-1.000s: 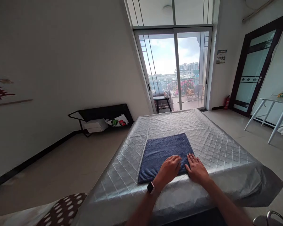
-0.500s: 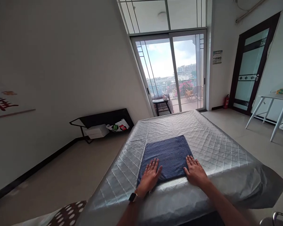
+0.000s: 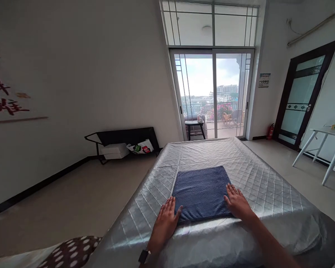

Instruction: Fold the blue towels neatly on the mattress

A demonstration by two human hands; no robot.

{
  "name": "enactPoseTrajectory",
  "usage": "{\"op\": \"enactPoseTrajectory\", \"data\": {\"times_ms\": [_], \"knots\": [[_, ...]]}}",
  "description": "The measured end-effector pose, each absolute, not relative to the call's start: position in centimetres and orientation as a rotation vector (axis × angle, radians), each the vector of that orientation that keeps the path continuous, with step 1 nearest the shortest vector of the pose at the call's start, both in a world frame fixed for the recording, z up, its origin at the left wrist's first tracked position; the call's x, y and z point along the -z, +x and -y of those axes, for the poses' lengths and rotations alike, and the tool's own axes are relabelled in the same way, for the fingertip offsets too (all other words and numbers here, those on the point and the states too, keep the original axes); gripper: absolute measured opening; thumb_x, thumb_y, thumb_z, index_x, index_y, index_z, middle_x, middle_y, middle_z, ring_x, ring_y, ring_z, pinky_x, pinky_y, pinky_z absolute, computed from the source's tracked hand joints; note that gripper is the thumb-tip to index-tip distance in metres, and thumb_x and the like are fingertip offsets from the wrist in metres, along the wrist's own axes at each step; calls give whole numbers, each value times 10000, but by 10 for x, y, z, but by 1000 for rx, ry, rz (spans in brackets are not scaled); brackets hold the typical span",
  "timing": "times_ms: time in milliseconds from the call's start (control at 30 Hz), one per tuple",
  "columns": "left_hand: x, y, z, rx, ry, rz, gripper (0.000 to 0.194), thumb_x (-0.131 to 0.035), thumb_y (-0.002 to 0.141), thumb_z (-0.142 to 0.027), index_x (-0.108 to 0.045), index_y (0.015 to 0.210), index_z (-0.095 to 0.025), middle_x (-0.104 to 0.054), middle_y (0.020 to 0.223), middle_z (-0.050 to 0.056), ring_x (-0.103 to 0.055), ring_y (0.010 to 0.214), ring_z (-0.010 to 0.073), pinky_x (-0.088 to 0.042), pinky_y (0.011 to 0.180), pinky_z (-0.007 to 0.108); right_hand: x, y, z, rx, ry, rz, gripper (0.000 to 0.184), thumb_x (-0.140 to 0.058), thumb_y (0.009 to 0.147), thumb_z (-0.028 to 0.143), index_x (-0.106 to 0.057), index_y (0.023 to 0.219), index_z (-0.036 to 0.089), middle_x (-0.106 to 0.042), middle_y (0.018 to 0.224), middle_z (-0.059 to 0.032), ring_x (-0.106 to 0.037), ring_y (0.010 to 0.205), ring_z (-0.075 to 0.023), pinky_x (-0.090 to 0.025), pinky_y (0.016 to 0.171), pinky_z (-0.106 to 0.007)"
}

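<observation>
A dark blue, rectangular cloth with a towel-like nap (image 3: 202,193) lies flat in the lower centre of the frame, on a shiny silver, diamond-quilted cover (image 3: 265,178). The broad surface beneath probably lets it lie spread with few creases. The bare left hand (image 3: 165,219), with a dark square-faced watch (image 3: 144,256) at its wrist, is flat at the cloth's lower-left edge, thumb spread from the fingers. The bare right hand (image 3: 237,201) lies flat over the lower-right edge, fingers extended. Neither grips anything; palms down at opposite sides would suit smoothing or squaring the cloth. How hard they press, I cannot tell.
</observation>
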State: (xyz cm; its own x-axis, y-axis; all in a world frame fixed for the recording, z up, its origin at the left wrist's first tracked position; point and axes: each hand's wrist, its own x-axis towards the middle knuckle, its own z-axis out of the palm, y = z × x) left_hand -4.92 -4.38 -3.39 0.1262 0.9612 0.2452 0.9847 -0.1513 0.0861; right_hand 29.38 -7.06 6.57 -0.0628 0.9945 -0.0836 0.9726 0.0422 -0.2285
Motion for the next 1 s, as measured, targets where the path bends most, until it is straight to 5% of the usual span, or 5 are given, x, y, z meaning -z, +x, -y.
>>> {"op": "enactPoseTrajectory", "data": {"times_ms": [267,600,833,1000], "knots": [[16,-30,38,460,-2238,1960,680,-249,1033,-530,-499,1475,-78,-477,1547,175,-402,1467,283,-347,1204,454,-56,287,10,-317,-2032,2182,636,-249,1034,367,-282,1593,65,-225,1661,-138,-170,1556,-230,-170,1244,-419],[-28,151,-31,336,-2734,1608,584,-291,1052,-410,-426,1525,-95,-374,1608,175,-291,1521,278,-267,1246,473,-44,286,11,-251,-2045,2165,625,-235,1032,326,-266,1592,48,-253,1652,-142,-177,1554,-208,-166,1244,-395],[-11,61,-46,196,-2545,1921,678,-220,1039,-527,-367,1563,-123,-316,1639,149,-230,1541,277,-230,1247,472,-41,285,10,-252,-2036,2154,639,-232,1038,375,-259,1599,70,-225,1659,-137,-151,1560,-214,-151,1244,-420],[-7,-14,-50,118,-2315,2115,717,-181,1035,-485,-324,1553,-10,-282,1634,203,-263,1528,293,-224,1242,453,-41,287,9,-291,-2075,2187,633,-228,1050,375,-239,1602,65,-212,1668,-143,-133,1563,-208,-111,1251,-414]]}}
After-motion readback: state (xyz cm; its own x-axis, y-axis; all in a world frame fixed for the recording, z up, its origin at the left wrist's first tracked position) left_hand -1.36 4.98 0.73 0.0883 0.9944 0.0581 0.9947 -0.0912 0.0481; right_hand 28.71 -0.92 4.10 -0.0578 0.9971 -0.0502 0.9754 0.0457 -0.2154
